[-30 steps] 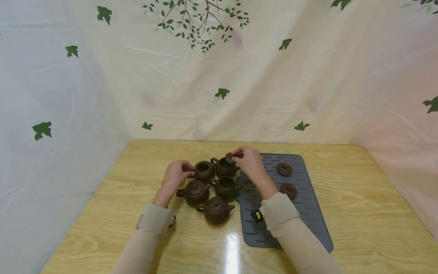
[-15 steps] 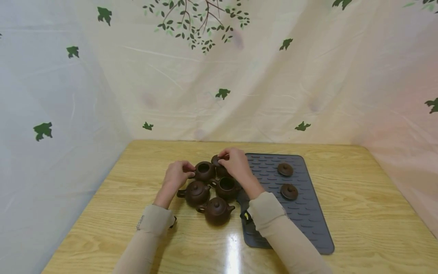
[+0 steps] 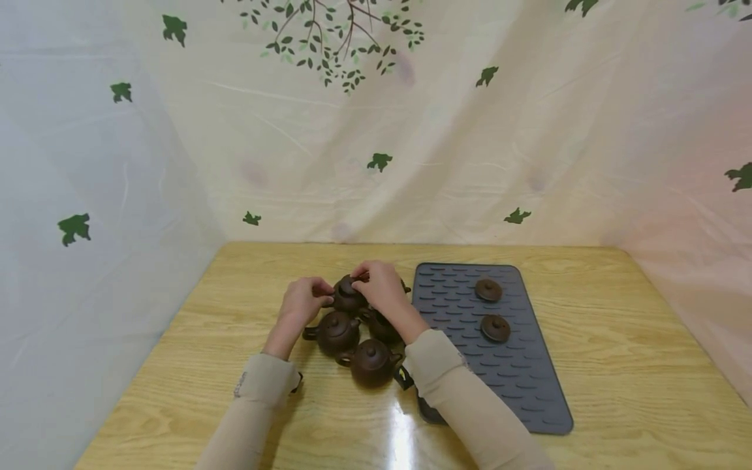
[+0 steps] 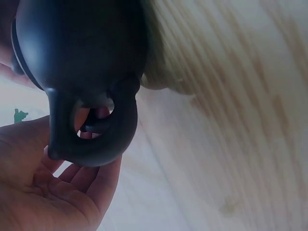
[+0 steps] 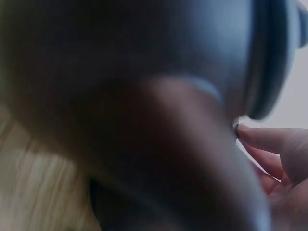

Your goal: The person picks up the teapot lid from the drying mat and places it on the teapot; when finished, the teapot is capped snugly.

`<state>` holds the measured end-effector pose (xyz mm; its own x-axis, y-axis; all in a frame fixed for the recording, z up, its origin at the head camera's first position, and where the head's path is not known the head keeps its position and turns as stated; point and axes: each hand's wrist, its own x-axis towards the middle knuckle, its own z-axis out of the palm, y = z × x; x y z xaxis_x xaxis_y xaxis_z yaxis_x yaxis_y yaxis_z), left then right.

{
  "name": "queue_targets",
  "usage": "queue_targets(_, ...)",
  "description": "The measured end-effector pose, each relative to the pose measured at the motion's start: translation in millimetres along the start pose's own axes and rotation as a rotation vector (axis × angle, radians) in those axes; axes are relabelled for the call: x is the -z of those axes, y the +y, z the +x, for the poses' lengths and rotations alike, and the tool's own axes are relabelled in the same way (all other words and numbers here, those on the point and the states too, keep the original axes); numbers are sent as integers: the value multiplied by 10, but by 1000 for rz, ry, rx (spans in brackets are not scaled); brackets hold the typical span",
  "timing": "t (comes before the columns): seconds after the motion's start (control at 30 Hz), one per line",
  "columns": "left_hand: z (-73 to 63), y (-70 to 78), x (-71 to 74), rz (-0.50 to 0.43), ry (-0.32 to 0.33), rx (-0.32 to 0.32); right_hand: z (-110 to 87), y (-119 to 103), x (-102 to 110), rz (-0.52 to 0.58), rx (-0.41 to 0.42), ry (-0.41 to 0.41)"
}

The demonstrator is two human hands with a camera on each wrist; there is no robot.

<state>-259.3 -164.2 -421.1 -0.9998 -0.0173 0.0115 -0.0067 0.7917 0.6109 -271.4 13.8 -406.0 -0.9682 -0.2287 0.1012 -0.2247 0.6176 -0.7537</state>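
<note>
Your left hand (image 3: 304, 301) grip pinches the handle of the rear-left teapot (image 3: 346, 297), steadying it. Your right hand (image 3: 378, 292) grip closes on a lid (image 3: 348, 284) over its mouth. Left of the grey mat (image 3: 517, 385), your right hand hides two neighbouring pots; seating cannot be told. Wrist views blur.

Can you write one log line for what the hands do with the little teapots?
left hand holds back-left teapot | right hand sets lid on it | two lids on mat
</note>
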Motion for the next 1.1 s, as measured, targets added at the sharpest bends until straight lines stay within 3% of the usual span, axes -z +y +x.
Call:
queue_targets(0.87, -39, -9, -37, 25, 17, 4, 9, 14, -160, -159, 36, -6)
queue_targets(1.1, -51, -3, -36, 11, 17, -5, 1, 61, -136, -96, 54, 2)
